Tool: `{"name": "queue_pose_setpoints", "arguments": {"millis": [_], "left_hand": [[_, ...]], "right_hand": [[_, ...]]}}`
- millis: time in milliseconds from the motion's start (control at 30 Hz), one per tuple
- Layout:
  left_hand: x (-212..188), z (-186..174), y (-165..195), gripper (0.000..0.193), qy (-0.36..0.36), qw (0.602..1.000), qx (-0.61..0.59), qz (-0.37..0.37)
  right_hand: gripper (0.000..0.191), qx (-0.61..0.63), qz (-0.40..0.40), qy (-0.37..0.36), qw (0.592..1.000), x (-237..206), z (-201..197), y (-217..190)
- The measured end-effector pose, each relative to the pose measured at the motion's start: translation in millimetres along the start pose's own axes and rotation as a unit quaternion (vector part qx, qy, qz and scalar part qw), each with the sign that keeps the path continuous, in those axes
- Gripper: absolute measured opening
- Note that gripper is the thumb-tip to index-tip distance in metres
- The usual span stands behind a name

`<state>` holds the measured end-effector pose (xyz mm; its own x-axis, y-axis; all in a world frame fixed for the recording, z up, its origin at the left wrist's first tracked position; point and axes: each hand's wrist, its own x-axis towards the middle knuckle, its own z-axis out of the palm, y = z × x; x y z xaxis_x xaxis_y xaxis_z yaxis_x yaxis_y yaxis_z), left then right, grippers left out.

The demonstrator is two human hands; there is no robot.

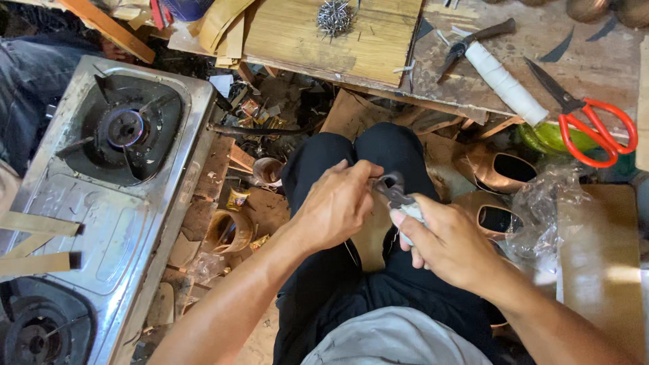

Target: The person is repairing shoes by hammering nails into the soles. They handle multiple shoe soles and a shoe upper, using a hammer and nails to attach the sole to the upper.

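Head view, person seated, black trousers (351, 270), both hands over the lap.

Right hand (449, 247): fingers closed round the pale-wrapped handles of pliers (399, 199); the dark jaws point up-left toward the other hand.

Left hand (334, 203): curled shut, fingertips pinching a small dark piece (387, 181) right at the plier jaws. What the piece is cannot be told; mostly hidden by the fingers. Hands just beside each other, meeting above the knees.

Right of the knees: two copper-coloured shoes (497, 169), openings up, with crumpled clear plastic (547, 203) beside them.

Left: steel gas stove (135, 223), two burners, tan strips (34, 243) lying across its near edge. Between stove and legs, floor litter of scraps and a small cup (267, 169).

Far: wooden desk (473, 74). On it a pile of nails (334, 17), a white roll (507, 84) with a dark-handled tool (473, 40) beside it, and red-handled scissors (588, 125) at the right end.
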<state>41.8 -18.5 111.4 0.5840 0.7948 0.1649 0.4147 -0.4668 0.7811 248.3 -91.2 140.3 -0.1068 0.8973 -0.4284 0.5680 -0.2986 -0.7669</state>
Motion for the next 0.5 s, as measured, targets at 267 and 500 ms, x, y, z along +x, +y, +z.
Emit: {"name": "queue_pose_setpoints", "arguments": {"millis": [267,500], "left_hand": [[0.2,-2.5,-26.4,0.06,-0.037,0.987,-0.143,-0.058],[0.9,-8.4,-38.7,0.059,-0.018,0.981,-0.147,-0.126]], "right_hand": [[0.024,-0.338,-0.22,0.169,0.899,44.1,40.6,39.9],[0.03,-0.125,-0.265,0.095,0.951,5.6,-6.0,-5.0]]}}
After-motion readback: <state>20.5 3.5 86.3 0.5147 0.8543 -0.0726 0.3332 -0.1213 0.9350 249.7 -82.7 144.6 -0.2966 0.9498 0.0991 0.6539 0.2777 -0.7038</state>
